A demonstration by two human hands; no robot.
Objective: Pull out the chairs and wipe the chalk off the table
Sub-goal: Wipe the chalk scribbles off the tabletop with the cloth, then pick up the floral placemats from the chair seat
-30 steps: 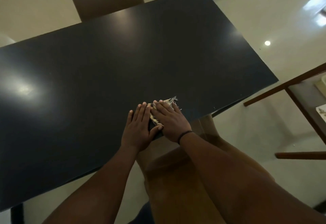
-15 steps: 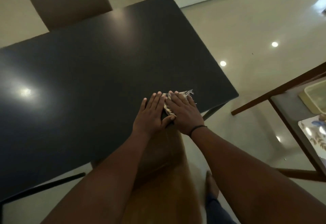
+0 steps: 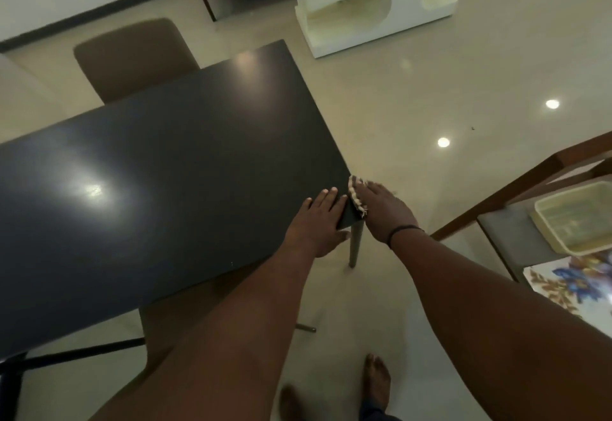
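Note:
The dark glossy table (image 3: pixel 159 188) fills the left of the view. At its near right corner my left hand (image 3: pixel 318 221) lies flat on the top, fingers straight. My right hand (image 3: pixel 381 208) lies flat beside it, pressing a small fringed cloth (image 3: pixel 357 197) at the table's corner; most of that hand reaches past the edge. No chalk marks show on the top. A brown chair (image 3: pixel 132 56) stands tucked at the far side. Another brown chair (image 3: pixel 172 331) sits under the near edge, mostly hidden by my left arm.
A wooden-framed side table (image 3: pixel 496 231) at the right carries a pale plastic tub (image 3: pixel 576 218) and a floral sheet (image 3: pixel 569 284). A white cabinet (image 3: pixel 364 13) stands far back. My bare feet (image 3: pixel 376 381) are on the tiled floor below.
Both hands have slid the cloth rightward along the near edge to the table's right corner. The view has shifted right, bringing the side table and cabinet into sight.

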